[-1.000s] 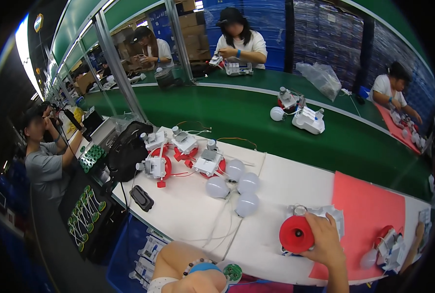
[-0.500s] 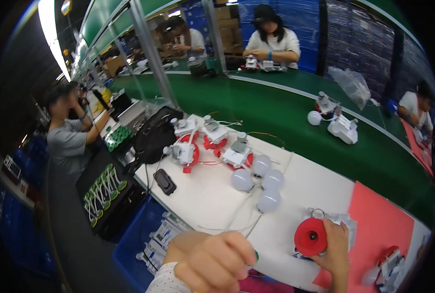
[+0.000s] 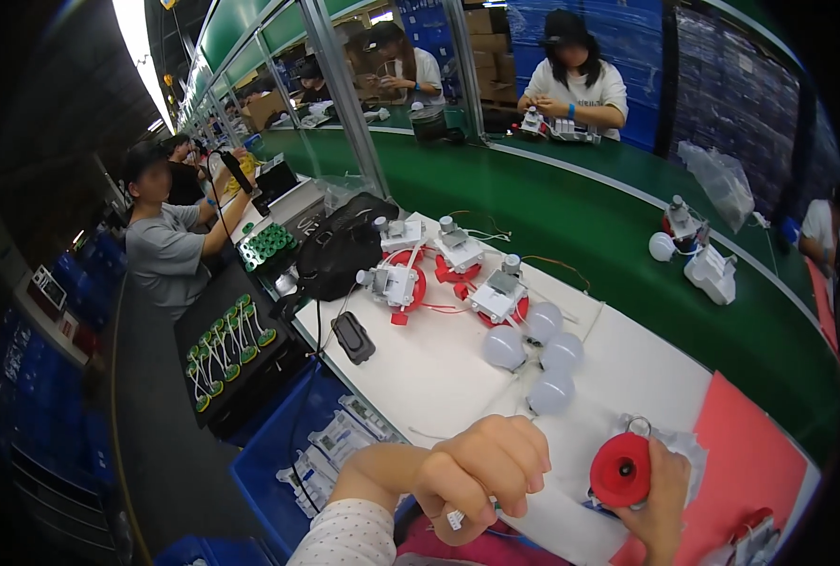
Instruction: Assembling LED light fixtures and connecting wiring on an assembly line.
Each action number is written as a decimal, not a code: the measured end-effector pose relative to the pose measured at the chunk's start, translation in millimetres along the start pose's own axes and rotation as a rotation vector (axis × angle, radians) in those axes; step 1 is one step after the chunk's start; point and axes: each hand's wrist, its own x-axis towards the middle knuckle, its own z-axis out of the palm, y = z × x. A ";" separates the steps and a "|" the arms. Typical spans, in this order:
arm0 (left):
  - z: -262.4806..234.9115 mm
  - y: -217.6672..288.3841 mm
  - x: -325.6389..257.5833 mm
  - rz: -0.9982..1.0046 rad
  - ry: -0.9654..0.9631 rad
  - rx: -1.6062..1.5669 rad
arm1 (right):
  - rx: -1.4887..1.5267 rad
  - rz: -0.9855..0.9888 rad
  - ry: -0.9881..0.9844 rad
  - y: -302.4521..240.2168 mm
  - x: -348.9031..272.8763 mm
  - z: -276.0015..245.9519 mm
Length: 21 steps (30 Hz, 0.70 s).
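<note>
My left hand (image 3: 486, 472) is curled in mid-air over the near edge of the white table, fingers closed. A small white piece (image 3: 455, 520) shows below its fingers, and a bit of green peeks out beside them; what they belong to is hidden. To the right, my right hand (image 3: 663, 495) grips a red cone-shaped part (image 3: 620, 470) by its right side. The part's round opening faces up, with a dark spot at its centre. A metal ring (image 3: 639, 426) stands at its far rim, and whitish sheet-like material lies behind it.
White round bulbs (image 3: 552, 391) and several grey-white units with red rings (image 3: 497, 300) occupy the table (image 3: 420, 377). Left are a black case (image 3: 353, 338), a black bag (image 3: 344, 255) and a blue bin (image 3: 260, 481) of white parts. A red sheet (image 3: 746, 453) lies right; a green conveyor (image 3: 533, 208) runs beyond.
The view has turned, so the scene sits further right. My left hand has moved up and right, closer to the red part. My right hand still grips that part.
</note>
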 end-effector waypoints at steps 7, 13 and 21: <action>-7.1 -11.9 -0.9 0.069 -0.094 -0.082 | -0.002 -0.005 -0.007 1.8 1.1 -0.6; -1.8 -11.5 0.2 0.077 -0.047 -0.078 | 0.015 0.000 0.010 0.9 -1.5 1.1; -3.0 -15.3 -2.1 0.096 -0.056 -0.060 | 0.007 0.011 0.014 1.3 -3.3 2.6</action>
